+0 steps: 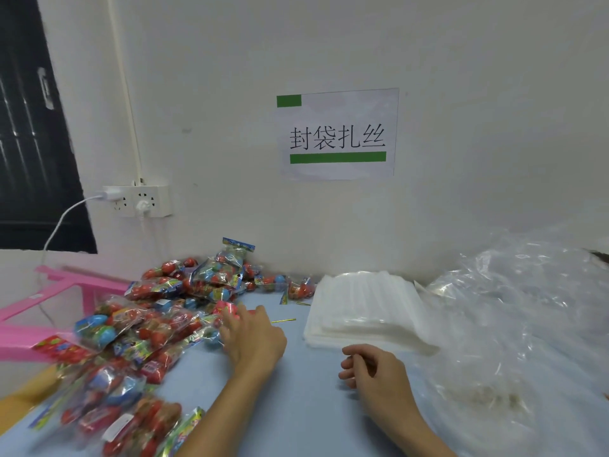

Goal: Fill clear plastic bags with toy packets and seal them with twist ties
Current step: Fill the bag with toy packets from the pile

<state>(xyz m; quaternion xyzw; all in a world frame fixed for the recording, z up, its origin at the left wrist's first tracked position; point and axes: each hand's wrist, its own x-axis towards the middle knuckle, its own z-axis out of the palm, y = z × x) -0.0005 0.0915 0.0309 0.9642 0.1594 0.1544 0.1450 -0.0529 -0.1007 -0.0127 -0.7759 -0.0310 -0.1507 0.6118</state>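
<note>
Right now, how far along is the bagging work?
Barely begun. Done: no filled, tied bag shows. In hand: the left hand reaches into the toy packets, fingers on a red one; the right hand holds nothing. Left: the flat bag stack is untouched, and a gold twist tie lies loose.

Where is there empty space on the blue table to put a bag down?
Bare blue table shows between the left hand and right hand, running back to the gold twist tie. It's crowded on the left with toy packets, behind with stacked clear bags, and right with crumpled plastic.
</note>
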